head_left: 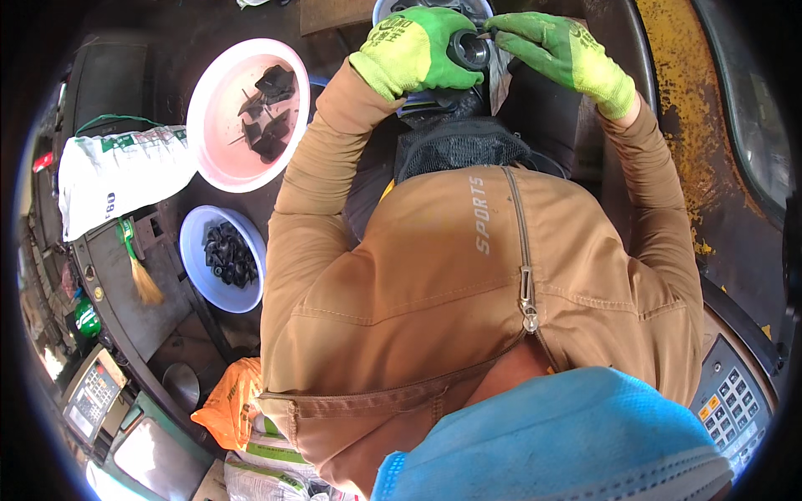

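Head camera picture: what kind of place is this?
Probably a small workshop or factory bench. Both gloved hands, left hand and right hand, hold a round black part, and a pink bowl and a blue bowl hold more black parts.

Both hands gloved: left hand (415, 52) and right hand (558, 52) in bright green knit gloves, dark print on the backs, paler ribbed cuffs at the wrists. Below the cuffs, long tan-brown sleeves (311, 192), loose and creased, running into a matching tan jacket (451, 284) with stitched seams, pale lettering down the chest and a metal zipper (526, 292) with its pull hanging midway. Nearest the camera, well below the hands, a light blue face mask (551, 442).
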Available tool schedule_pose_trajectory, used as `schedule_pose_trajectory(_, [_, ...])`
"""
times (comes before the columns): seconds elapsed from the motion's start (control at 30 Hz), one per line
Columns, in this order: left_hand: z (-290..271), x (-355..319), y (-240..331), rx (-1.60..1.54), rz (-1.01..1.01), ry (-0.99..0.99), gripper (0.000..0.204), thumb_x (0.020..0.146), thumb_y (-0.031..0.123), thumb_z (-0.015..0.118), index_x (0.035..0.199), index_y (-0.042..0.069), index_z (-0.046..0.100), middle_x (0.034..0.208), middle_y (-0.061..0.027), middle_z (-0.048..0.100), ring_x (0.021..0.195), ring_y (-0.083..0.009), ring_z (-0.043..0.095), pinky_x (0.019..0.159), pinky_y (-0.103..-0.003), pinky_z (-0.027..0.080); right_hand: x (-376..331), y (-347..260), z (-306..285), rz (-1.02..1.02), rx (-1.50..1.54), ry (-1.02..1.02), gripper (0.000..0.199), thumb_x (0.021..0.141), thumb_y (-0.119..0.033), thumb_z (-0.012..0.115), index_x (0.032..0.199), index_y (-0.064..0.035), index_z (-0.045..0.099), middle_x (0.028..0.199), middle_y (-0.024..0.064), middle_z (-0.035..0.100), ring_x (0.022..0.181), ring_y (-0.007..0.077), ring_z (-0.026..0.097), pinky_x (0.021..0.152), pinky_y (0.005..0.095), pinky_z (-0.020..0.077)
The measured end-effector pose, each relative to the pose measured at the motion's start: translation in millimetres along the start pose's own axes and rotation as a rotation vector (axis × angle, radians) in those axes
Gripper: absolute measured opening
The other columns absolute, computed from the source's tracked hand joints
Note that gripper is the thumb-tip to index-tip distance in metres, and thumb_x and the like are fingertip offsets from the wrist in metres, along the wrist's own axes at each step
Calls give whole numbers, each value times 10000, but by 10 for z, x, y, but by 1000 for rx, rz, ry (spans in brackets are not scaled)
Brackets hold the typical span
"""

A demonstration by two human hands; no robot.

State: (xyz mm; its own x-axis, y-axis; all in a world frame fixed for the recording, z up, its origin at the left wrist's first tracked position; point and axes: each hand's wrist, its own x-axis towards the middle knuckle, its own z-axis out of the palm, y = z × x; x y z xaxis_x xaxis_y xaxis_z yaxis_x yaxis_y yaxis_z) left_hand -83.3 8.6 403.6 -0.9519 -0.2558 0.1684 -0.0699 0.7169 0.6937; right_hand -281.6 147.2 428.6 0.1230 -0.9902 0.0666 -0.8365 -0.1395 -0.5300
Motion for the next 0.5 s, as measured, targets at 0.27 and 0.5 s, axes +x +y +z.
schedule_pose_trajectory(0.27, [21,41,-47,148,206,159,356,641,247,781,933,67,684,910,-165,676,893,-369,637,805,-449,508,43,-102,-54,-187,-207,95,268,912,-185,677,1114,-10,691,820,167,685,723,332,665,633,405,522])
schedule_pose_trajectory(0.5, [141,98,-18,298,244,485,290,667,173,767,921,70,672,944,-125,673,920,-351,632,822,-468,486,-48,167,266,-307,-266,289,267,904,-166,674,1121,-11,669,935,163,691,793,320,682,662,401,535])
